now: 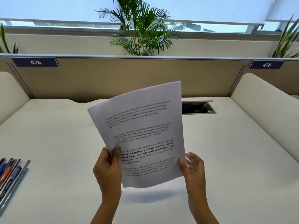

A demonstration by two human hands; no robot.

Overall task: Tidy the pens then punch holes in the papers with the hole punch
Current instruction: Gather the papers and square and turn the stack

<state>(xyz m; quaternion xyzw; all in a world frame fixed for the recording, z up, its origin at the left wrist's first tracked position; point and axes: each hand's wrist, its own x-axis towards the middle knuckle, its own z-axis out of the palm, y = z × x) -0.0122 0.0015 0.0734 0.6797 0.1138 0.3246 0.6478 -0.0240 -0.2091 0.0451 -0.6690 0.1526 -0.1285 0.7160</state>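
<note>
A thin stack of white printed papers (142,131) is held up above the desk, tilted with its top leaning away and to the right. My left hand (108,168) grips the lower left edge, thumb on the front. At the lower right edge, my right hand (194,168) has its fingers spread and its thumb touching the paper's edge. Several pens (9,173) lie side by side at the far left of the desk, blue and orange among them. No hole punch is in view.
The white desk (226,151) has low curved side dividers and a tan back partition (129,75) labelled 475 and 476. An open cable hatch (199,107) sits at the back right. Potted palms stand behind the partition.
</note>
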